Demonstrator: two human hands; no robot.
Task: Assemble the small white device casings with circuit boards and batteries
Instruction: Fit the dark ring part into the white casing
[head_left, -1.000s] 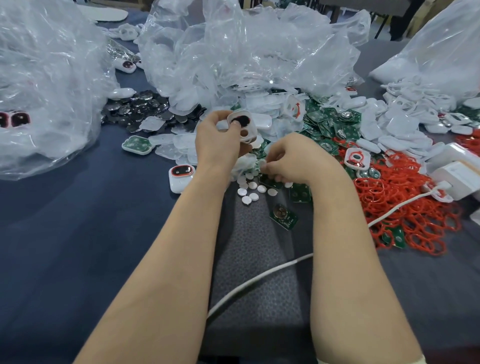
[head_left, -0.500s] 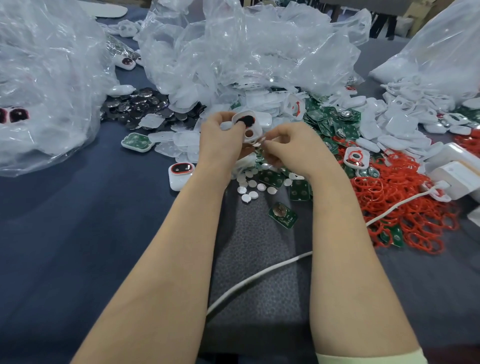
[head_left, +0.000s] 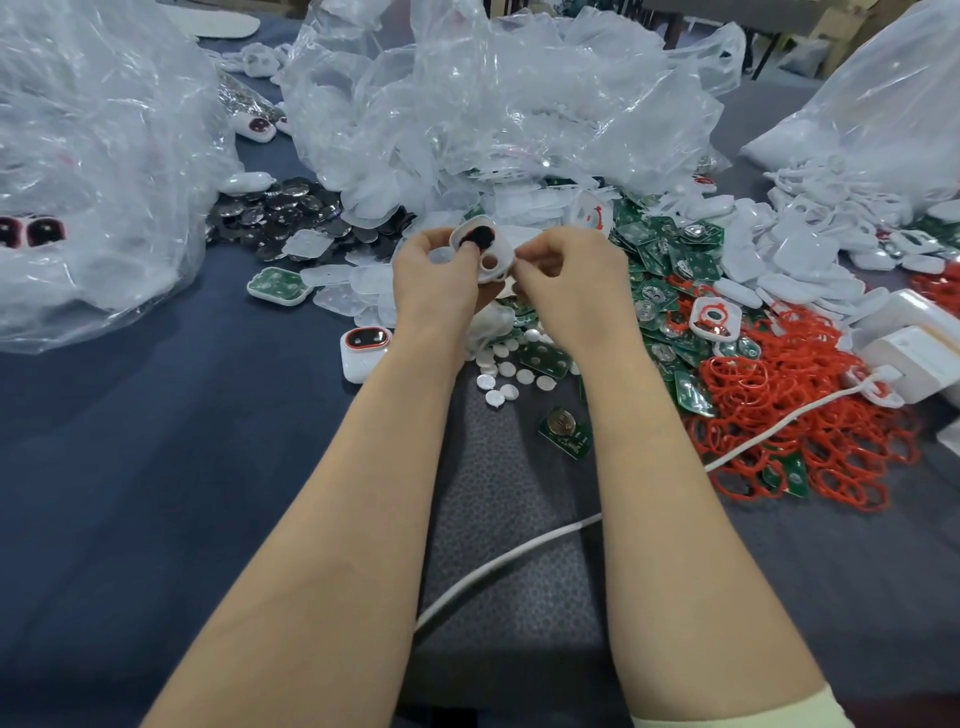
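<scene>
Left hand (head_left: 431, 280) holds the white casing (head_left: 493, 257) up over the middle of the tabletop (head_left: 130, 441). Its fingers are curled round it, thumb on the dark round part. Right hand (head_left: 571, 275) is just beside it, fingers curled narrow with the tips pinched at the casing's right edge. We can't tell what they hold, if anything.

Both forearms cross a grey mat (head_left: 498, 493) at the near edge, with a white cable (head_left: 519, 553) running under them towards the right edge.

Clutter we see around the hands:
- small white discs (head_left: 501, 374) and a lone board with battery (head_left: 563, 434) just below the hands
- green circuit boards (head_left: 670, 249) heaped right of the hands, red rings (head_left: 810, 415) beyond them, white boxes (head_left: 919, 348) at the right edge
- coin batteries (head_left: 280, 213) in a dark pile left of the hands, a closed casing (head_left: 363, 348) and a casing with board (head_left: 278, 286) nearer us
- clear plastic bags (head_left: 493, 93) along the far edge and left edge, spilling over loose white shells (head_left: 779, 260)

The hands hide the parts pile directly behind them.
</scene>
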